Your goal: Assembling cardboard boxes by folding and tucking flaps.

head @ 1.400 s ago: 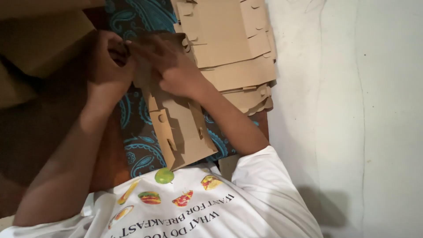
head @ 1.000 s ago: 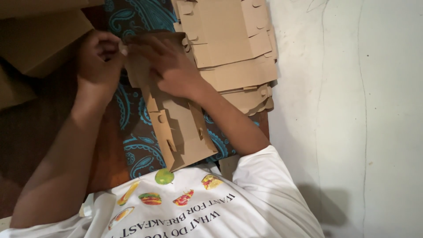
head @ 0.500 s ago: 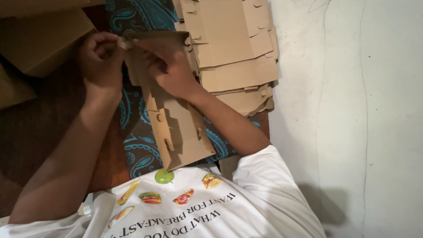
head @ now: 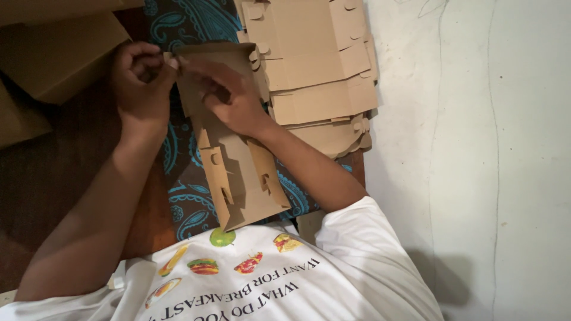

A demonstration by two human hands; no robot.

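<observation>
A partly folded brown cardboard box (head: 241,178) lies lengthwise over my lap, its slotted side flaps standing up. My left hand (head: 140,80) pinches a small tab at the box's far left corner. My right hand (head: 229,98) presses on the far end panel of the same box, its fingers reaching toward the left hand. Both hands meet at that far edge. The end of the box under my right palm is hidden.
A stack of flat cardboard blanks (head: 315,65) lies just right of my hands. Folded brown boxes (head: 53,53) sit at the far left. A blue paisley cloth (head: 190,24) covers the dark surface below. A pale wall or floor (head: 476,148) fills the right side.
My left hand has shifted right and pinched the tab at the box's far corner. My right hand's fingers have slid left along the far edge to meet it. The box has barely moved.
</observation>
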